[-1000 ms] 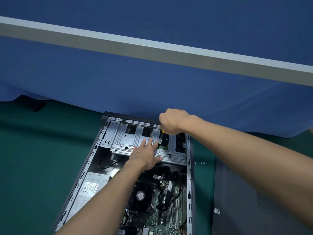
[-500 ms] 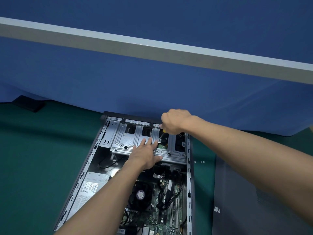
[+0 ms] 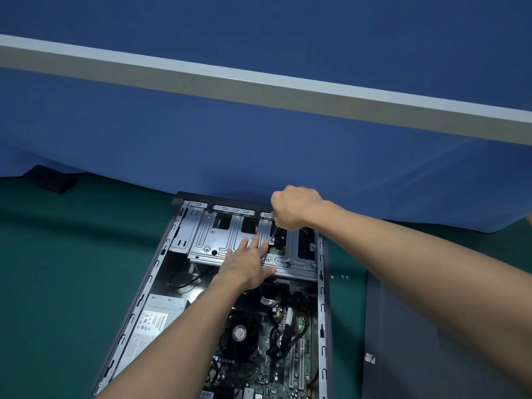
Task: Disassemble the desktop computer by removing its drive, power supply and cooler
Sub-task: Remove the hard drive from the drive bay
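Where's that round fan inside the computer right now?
Head view, lower centre: the cooler fan sits in the open case, just right of the labelled power supply.

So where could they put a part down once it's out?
The green mat left of the computer case is bare up to the blue wall. The strip between case and grey panel is narrow, with screws. Inside the case it's crowded.

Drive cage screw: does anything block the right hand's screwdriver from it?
Nothing visible does. The screwdriver in the right hand reaches the screw; the left hand lies flat on the drive cage, fingertips beside it.
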A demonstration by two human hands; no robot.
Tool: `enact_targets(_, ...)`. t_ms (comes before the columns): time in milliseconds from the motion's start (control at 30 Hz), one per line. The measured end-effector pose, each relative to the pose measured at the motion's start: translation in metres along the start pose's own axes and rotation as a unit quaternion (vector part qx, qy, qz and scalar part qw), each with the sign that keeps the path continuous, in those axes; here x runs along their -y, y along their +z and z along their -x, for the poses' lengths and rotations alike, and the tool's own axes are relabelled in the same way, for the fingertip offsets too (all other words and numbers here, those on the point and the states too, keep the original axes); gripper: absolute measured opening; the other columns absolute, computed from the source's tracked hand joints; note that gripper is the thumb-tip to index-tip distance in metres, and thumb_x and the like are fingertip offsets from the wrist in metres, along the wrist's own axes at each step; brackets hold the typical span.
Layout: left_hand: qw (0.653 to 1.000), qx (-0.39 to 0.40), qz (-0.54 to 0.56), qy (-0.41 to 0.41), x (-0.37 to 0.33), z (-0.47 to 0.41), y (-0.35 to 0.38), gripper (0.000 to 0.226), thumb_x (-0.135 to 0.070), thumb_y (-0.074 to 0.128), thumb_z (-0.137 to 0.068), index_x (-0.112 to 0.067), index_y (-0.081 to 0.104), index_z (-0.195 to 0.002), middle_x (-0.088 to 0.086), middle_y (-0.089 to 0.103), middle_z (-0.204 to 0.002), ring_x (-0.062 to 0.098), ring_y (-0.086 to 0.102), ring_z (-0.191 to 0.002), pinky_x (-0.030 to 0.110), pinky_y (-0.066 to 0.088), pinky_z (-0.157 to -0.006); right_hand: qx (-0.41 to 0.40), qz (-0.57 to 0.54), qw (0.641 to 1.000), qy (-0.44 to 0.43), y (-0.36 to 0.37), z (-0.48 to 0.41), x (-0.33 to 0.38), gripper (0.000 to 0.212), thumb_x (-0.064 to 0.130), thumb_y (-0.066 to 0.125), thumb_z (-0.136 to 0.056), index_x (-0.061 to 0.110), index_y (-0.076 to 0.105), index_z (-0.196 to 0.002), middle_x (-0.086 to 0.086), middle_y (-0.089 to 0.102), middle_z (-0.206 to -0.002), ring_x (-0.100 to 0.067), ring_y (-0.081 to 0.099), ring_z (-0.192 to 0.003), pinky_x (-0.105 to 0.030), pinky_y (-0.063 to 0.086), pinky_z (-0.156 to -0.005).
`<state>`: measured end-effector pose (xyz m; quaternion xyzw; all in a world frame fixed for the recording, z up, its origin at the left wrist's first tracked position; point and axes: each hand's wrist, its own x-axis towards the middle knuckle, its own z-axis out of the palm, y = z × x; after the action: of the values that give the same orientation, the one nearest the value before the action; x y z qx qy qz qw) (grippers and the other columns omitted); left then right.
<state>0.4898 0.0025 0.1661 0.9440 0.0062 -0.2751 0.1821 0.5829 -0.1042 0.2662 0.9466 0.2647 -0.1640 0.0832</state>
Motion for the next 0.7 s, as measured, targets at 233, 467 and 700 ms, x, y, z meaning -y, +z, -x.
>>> enact_targets(233, 1.0, -0.004, 0.002, 0.001, 0.001, 0.0, 0.001, 0.074, -0.05, 0.048, -0.098, -0.026, 0.009, -0.156, -0.001, -0.003, -0.164, 0.022, -0.005, -0.15, 0.049, 0.006, -0.12, 0.042, -0.106, 0.991, -0.062, -0.001, -0.001, -0.002, 0.01, 0.023, 0.054, -0.092, 0.016, 0.051, -0.098, -0.003, 0.054, -0.096, -0.026, 0.053, -0.086, -0.032, 0.04, -0.062)
enact_targets(467, 1.0, -0.005, 0.008, 0.0, 0.002, -0.003, 0.002, 0.075, -0.05, 0.048, -0.098, -0.026, 0.008, -0.156, -0.001, -0.004, -0.164, 0.022, -0.006, -0.15, 0.049, 0.006, -0.12, 0.007, -0.019, 1.0, -0.022, -0.001, -0.001, 0.002, 0.038, 0.029, 0.048, -0.097, 0.017, 0.035, -0.064, -0.001, 0.039, -0.069, -0.028, 0.048, -0.073, -0.032, 0.036, -0.059)
enact_targets(700, 1.0, -0.006, 0.008, 0.0, 0.001, -0.002, 0.001, 0.075, -0.05, 0.048, -0.098, -0.026, 0.008, -0.156, 0.0, -0.003, -0.164, 0.022, -0.005, -0.15, 0.049, 0.006, -0.12, 0.062, -0.058, 0.995, -0.044, -0.01, 0.001, -0.002, 0.013, 0.033, 0.054, -0.093, 0.021, 0.052, -0.087, 0.001, 0.057, -0.09, -0.023, 0.056, -0.086, -0.035, 0.044, -0.065)
